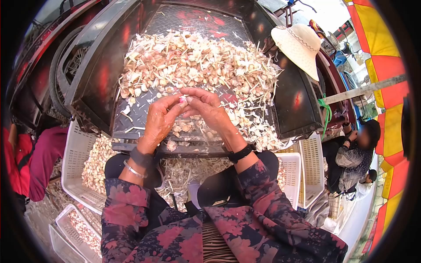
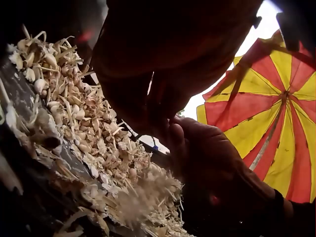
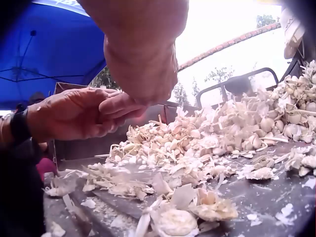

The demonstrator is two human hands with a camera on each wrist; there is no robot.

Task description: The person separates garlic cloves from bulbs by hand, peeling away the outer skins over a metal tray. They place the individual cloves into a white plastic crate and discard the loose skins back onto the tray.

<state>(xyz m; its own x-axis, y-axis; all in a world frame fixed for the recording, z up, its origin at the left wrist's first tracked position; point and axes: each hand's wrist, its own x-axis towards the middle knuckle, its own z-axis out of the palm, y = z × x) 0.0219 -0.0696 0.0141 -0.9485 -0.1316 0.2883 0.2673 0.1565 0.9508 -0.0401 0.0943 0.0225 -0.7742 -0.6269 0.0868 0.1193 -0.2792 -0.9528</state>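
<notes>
Our left hand (image 1: 159, 117) and right hand (image 1: 211, 110) meet, narrowly closed, and pinch a small pinkish piece (image 1: 183, 100) between them; we hold it over the metal cart bed (image 1: 137, 112), on our side of the heaped garlic cloves (image 1: 188, 61).

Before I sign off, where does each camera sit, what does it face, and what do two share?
Head: on the head, facing forward and down over the pale, papery garlic heap; left hand, right hand and dark floral sleeves show.
Left wrist: on that wrist, facing both shadowed hands, red-and-yellow umbrella beyond.
Right wrist: on that wrist, facing both hands, blue canopy beyond.
Both wrist views share the heap.
</notes>
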